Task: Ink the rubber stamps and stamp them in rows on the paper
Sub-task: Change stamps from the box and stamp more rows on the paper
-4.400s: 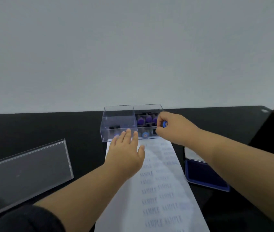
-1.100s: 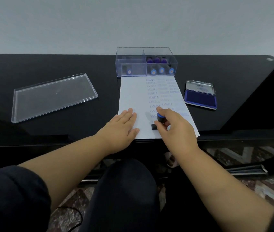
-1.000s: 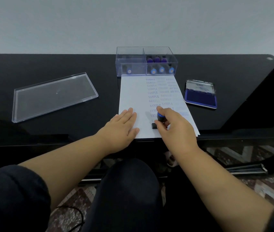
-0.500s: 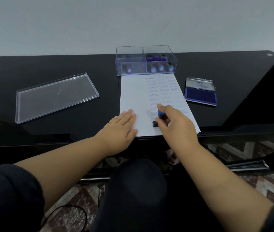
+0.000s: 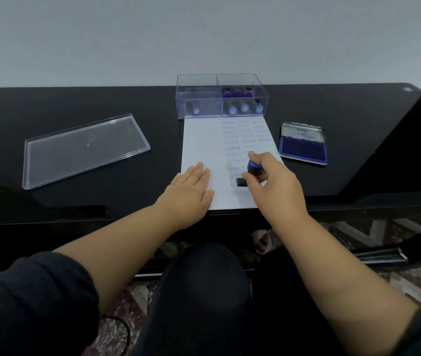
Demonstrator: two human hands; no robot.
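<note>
Fingers [image 5: 252, 179] of my right hand [image 5: 272, 186] pinch the stamp [image 5: 252, 170] upright, base on the paper [image 5: 199, 145]'s near end; left hand [image 5: 191, 188] flat, pinning the sheet; pad [image 5: 303, 152] lies far-right.

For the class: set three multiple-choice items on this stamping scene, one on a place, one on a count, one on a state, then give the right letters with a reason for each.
1. Where does the ink pad lie?
A. right of the paper
B. inside the clear box
C. on the clear lid

2. How many stamps lie in the left compartment of the clear box?
A. none
B. one
C. four

3. How is the left hand?
A. curled round a stamp
B. lifted off the table
C. flat on the paper

Answers: 1 A, the pad sits beside the paper's right edge. 2 B, a single blue stamp end shows there. 3 C, its straight fingers press the sheet while the right hand holds the stamp.
</note>
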